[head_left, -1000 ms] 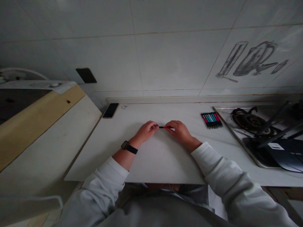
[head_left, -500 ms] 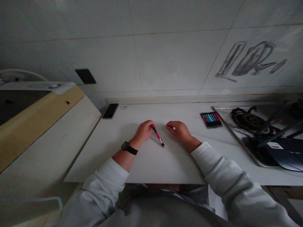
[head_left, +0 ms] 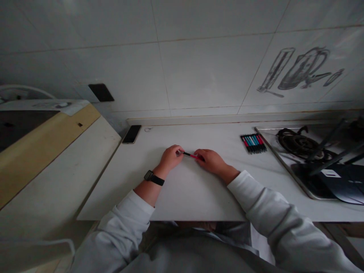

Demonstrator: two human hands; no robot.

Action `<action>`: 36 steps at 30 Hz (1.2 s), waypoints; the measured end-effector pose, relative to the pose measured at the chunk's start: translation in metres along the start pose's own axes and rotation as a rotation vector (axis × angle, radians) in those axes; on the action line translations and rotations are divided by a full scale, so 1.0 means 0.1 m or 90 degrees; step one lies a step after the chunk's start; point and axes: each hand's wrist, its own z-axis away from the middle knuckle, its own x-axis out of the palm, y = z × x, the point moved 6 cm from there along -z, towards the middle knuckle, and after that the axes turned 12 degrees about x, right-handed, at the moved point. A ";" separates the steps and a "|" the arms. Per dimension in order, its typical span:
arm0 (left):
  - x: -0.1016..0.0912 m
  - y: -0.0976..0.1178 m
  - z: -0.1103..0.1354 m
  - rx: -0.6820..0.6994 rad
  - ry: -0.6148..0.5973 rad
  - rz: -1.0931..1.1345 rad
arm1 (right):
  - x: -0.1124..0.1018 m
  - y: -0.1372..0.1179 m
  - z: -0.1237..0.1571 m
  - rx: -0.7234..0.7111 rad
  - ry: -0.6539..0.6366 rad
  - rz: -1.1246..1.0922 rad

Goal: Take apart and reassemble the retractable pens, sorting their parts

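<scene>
A red and black pen [head_left: 190, 155] lies level between my two hands, just above the white counter [head_left: 187, 189]. My left hand [head_left: 170, 158], with a black watch on its wrist, pinches the pen's left end with closed fingers. My right hand [head_left: 209, 160] is closed round the pen's right end. A row of several more pens [head_left: 254, 143] in red, blue and black lies on the counter to the right, out of reach of both hands.
A dark phone [head_left: 132, 134] lies at the counter's back left corner. A gas hob [head_left: 309, 151] with a dark sheet on it fills the right side. A tiled wall with a sketch of kitchenware stands behind. A wooden-edged surface [head_left: 48, 151] is on the left.
My right hand had let go while my left swung the pen's free end toward me. Now the pen is level again and my right hand has closed on its right end.
</scene>
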 end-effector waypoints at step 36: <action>0.10 0.13 0.03 -0.006 -0.095 0.142 | -0.24 0.64 -0.14 0.284 0.228 -0.885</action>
